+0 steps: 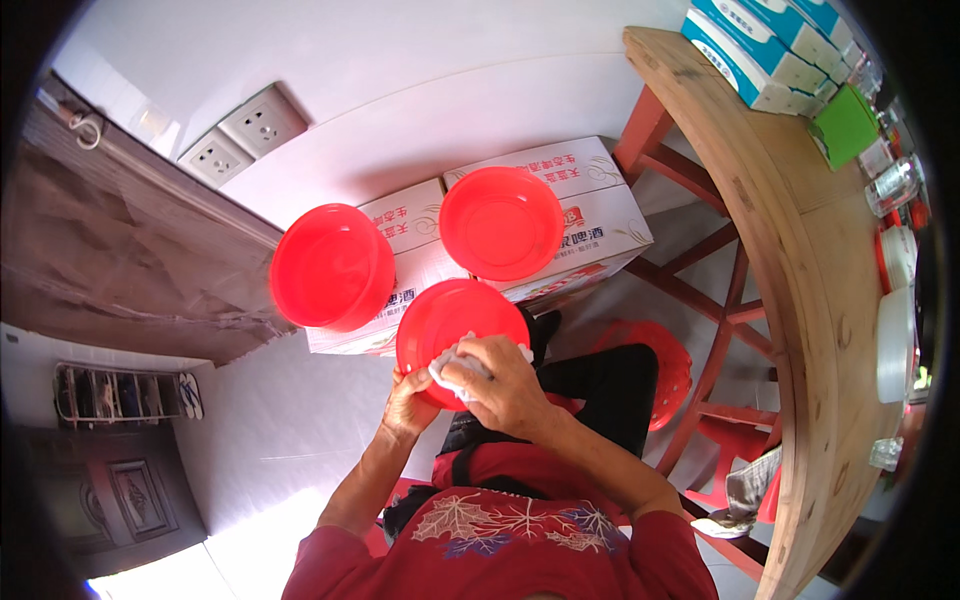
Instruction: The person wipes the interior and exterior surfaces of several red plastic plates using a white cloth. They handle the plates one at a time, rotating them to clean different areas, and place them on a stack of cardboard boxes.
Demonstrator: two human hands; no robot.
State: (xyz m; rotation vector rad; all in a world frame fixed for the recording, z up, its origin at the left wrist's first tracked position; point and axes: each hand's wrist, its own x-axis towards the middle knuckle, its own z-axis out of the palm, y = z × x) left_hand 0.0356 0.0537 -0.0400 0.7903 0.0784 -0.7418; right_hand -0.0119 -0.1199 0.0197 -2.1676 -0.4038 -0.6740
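Note:
Over my lap a red plastic bowl [442,315] is tilted towards me. My left hand [409,403] grips its lower left rim, thumb on the near side. A crumpled white cloth [456,369] is bunched under the fingers of my right hand [504,379], pressed against the bowl. Two more red bowls rest on cardboard cartons ahead: a left bowl [332,268] and a right bowl [501,223]. Both face upward, and I see nothing inside them. The left carton [409,206] and the right carton [600,202] are white with printed writing, set against the wall.
A wooden table [817,247] on red legs curves along my right, bearing tissue boxes [757,56] and glass jars [894,186]. Beneath it are a red plastic stool [667,375] and someone's shoe [721,525]. Wall sockets [244,135] and a brown curtain [127,232] are at left.

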